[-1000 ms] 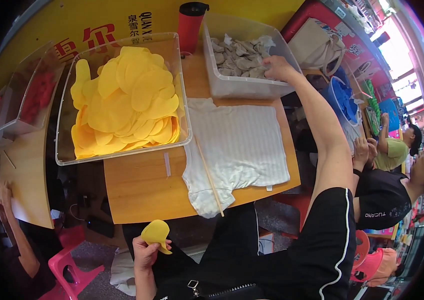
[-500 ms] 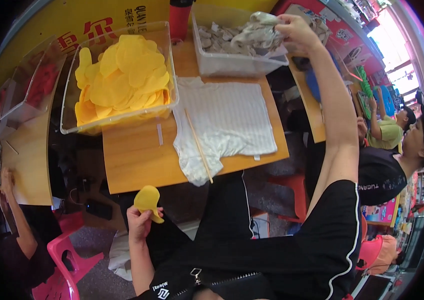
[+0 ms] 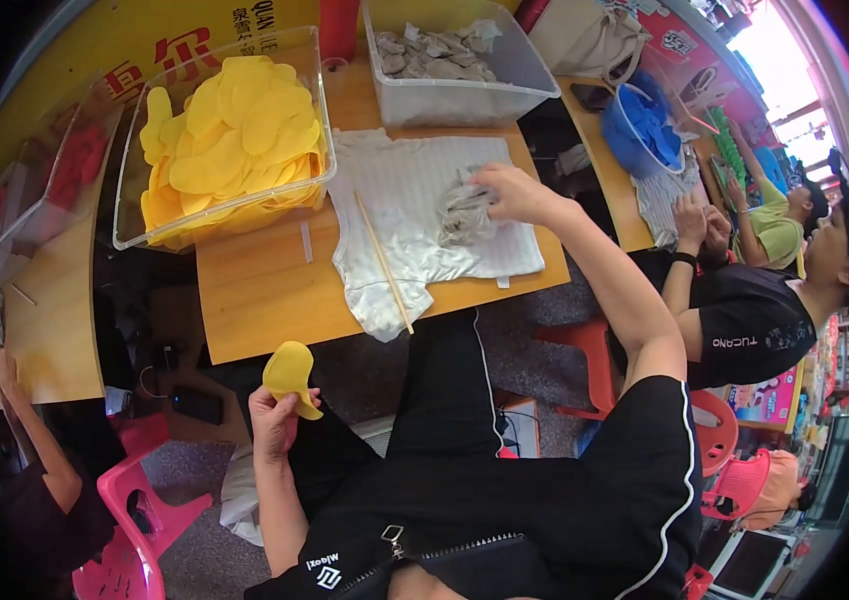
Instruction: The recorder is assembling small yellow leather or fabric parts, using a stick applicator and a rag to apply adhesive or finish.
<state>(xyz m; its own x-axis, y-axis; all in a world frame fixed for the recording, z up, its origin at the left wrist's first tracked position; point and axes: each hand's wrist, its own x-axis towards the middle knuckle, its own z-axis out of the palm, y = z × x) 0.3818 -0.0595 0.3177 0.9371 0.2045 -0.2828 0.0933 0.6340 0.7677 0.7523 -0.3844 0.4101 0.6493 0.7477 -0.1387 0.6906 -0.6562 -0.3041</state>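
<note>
The grey bundle is over the right half of the white cloth; I cannot tell whether its full weight lies there. My right hand is on the bundle's right side, fingers drawn in on it.

My left hand is below the front edge of the surface, over my lap, with a yellow piece pinched between thumb and fingers. The piece stands upright, bent at its lower end.

The cloth is spread across the surface, and its rumpled lower part reaches the front edge. A thin stick lies aslant on its left part. Just left of the cloth I see a pale strip.

Farther left is a clear bin heaped with yellow pieces. Behind the cloth stands another bin, with crumpled grey pieces inside, and a red bottle is to its left.

To my right, a blue tub holds blue pieces, and near it sits a co-worker in black, hands together. A pale bag is beyond. To my left, a second person's hand is at another surface, with a pink stool nearer me.
</note>
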